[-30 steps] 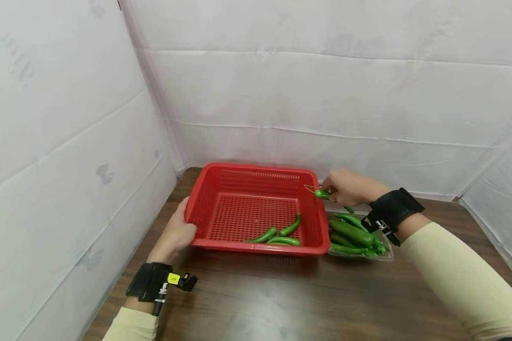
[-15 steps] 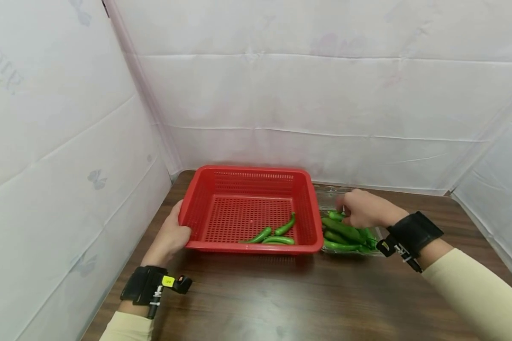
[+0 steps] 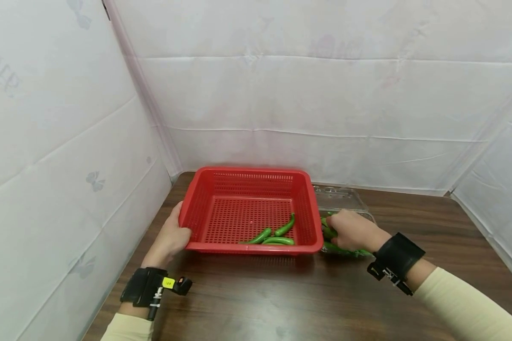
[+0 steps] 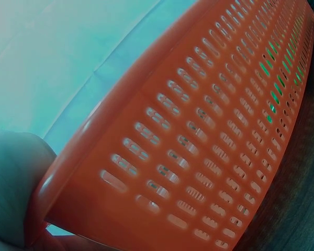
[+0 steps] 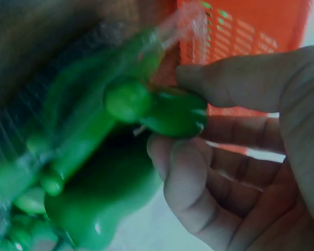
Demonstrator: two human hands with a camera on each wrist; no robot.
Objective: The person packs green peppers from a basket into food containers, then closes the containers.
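Gripping a green pepper [image 5: 170,111] with curled right hand [image 3: 351,231]; left hand [image 3: 170,237] clasping red basket [image 3: 196,208].

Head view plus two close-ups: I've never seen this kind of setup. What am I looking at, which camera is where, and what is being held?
No machine here: a person works with bare hands, wearing a camera on the head and one strapped to each wrist. The wide picture is from the head. On the brown table stands a red basket with three green peppers inside, and beside it a clear plastic tray holding more. The left hand holds the basket's left rim; its wrist camera shows the basket wall up close. The right hand reaches into the tray, and its blurred wrist view shows a grip, thumb and fingers, on a green pepper.
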